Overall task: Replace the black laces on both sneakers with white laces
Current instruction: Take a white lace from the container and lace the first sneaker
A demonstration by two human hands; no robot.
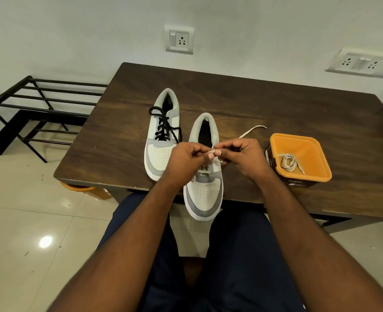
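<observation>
Two white-and-grey sneakers lie on a dark wooden table point(276, 104). The left sneaker point(161, 154) still carries its black lace point(163, 127). The right sneaker point(205, 199) hangs its toe over the table's front edge and has a white lace point(252, 129) through its lowest eyelets; one end trails to the right. My left hand point(186, 161) and my right hand point(244, 158) meet above this sneaker's eyelets, both pinching the white lace between fingertips. The eyelets under my hands are hidden.
An orange tub point(310, 152) at the right holds another coiled white lace point(288, 162). A black metal rack point(39, 109) stands on the floor at the left. Wall sockets point(179, 39) sit behind the table. My knees are under the table's front edge.
</observation>
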